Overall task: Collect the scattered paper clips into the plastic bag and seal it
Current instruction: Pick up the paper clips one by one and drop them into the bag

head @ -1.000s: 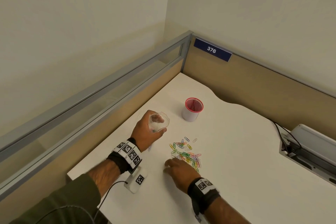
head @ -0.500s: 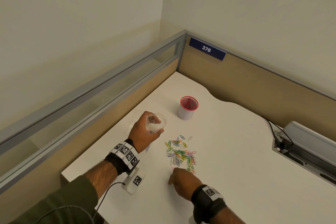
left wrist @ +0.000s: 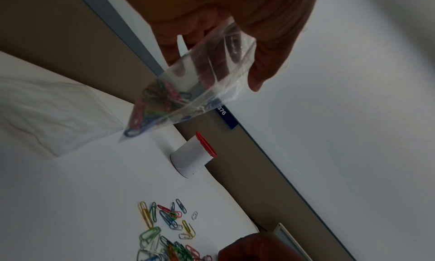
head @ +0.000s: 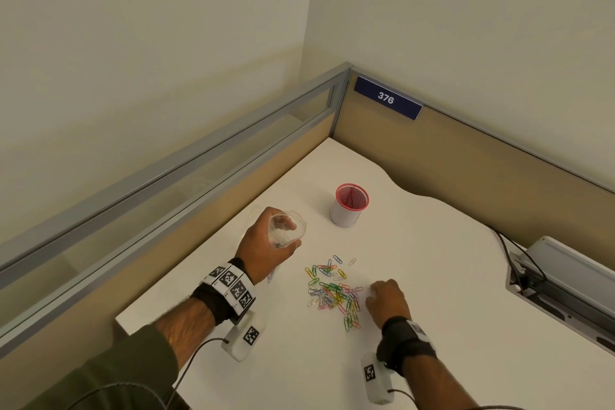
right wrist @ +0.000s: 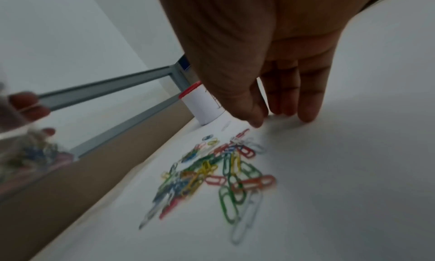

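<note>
My left hand (head: 263, 246) grips a small clear plastic bag (head: 288, 228) above the table, its mouth held open upward. Several coloured clips lie in the bag's bottom corner (left wrist: 155, 101). A loose pile of coloured paper clips (head: 332, 293) lies on the white table (head: 432, 276) between my hands. My right hand (head: 386, 299) rests at the pile's right edge. Its fingers (right wrist: 308, 105) point straight down with the tips on the table, and the thumb hangs just above the nearest clips (right wrist: 242, 149). I see no clip held in that hand.
A white cup with a red rim (head: 347, 206) stands beyond the pile. Partition walls close the table's left and far sides. An open cable tray (head: 559, 280) sits at the right. Another crumpled clear plastic piece (left wrist: 47, 107) lies on the table by my left hand.
My right hand has moved from the near left side of the pile round to its right edge. My left hand keeps the bag in about the same place.
</note>
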